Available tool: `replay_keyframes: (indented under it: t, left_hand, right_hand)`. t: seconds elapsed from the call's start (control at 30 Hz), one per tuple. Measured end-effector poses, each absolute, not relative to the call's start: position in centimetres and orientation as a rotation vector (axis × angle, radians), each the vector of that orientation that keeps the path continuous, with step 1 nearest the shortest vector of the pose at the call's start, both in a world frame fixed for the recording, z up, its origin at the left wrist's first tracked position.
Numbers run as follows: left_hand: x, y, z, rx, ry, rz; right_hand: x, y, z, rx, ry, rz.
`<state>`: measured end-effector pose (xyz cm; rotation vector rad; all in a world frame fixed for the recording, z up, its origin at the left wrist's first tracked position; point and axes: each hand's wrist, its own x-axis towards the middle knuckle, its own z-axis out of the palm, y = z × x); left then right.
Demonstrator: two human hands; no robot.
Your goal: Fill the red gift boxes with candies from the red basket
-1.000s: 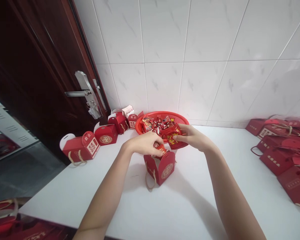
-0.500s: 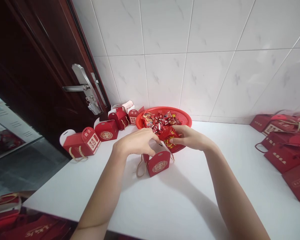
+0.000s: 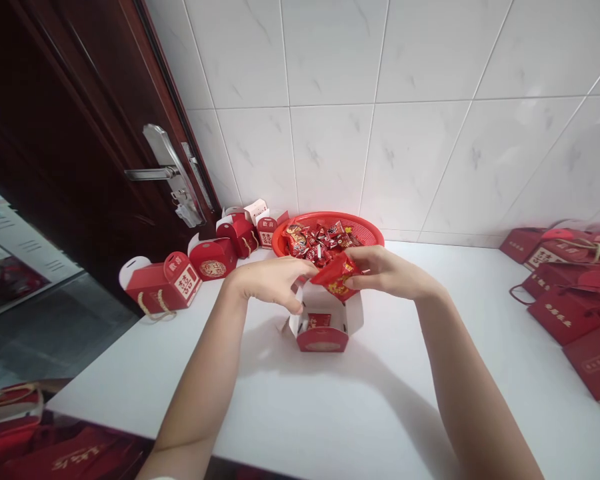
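A red gift box [image 3: 322, 343] with a white inside stands on the white table, its top folded open. One small red packet [image 3: 319, 321] lies in it. My left hand [image 3: 275, 281] grips the box's back left side, the thumb near the left flap; its fingertips are partly hidden. Over the box's back edge, my right hand [image 3: 385, 272] pinches a red candy packet [image 3: 337, 275] with gold print, tilted above the opening. Right behind stands a red plastic basket [image 3: 367, 233] with many wrapped candies [image 3: 325, 241].
Several red gift boxes [image 3: 163, 287] with rope handles stand on the table's left side. More red boxes [image 3: 555, 310] are heaped at the right. A tiled wall [image 3: 420, 167] closes off the back, and a dark door [image 3: 95, 120] stands at the left.
The box's top has spread open and its inside now faces me, with a small packet showing. My right hand has lifted the candy packet slightly and brought it over the box.
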<state>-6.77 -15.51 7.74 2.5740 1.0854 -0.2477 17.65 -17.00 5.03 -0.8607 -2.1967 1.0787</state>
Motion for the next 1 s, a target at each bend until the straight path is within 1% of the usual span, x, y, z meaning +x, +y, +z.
replay_keyframes:
  t: [0.1, 0.23, 0.43, 0.53, 0.67, 0.87, 1.0]
  left_hand:
    - [-6.2, -16.0, 7.8, 2.577, 0.993, -0.231]
    - [-5.6, -16.4, 7.7, 2.547, 0.943, -0.234]
    - [-5.1, -16.1, 7.3, 2.558, 0.890, -0.208]
    - [-5.2, -16.0, 7.2, 2.553, 0.915, -0.223]
    - [-5.6, -15.8, 7.0, 2.560, 0.971, -0.266]
    - [-5.6, -15.4, 6.8, 2.564, 0.931, -0.246]
    - [-5.3, -15.7, 6.9, 2.572, 0.934, -0.259]
  right_hand:
    - [18.2, -17.2, 5.3, -0.896, -2.387, 1.033]
    - [17.9, -18.1, 5.9, -1.055, -2.578, 0.923]
    - [16.1, -19.4, 6.1, -1.444, -2.590, 0.915]
    - [15.4, -19.1, 5.3, -1.394, -2.591, 0.881]
    - [14.9, -18.3, 4.2, -1.333, -2.546, 0.949]
    - [14.4, -17.8, 3.3, -1.502, -2.636, 0.738]
    - [14.1, -18.0, 3.4, -1.319, -2.696, 0.814]
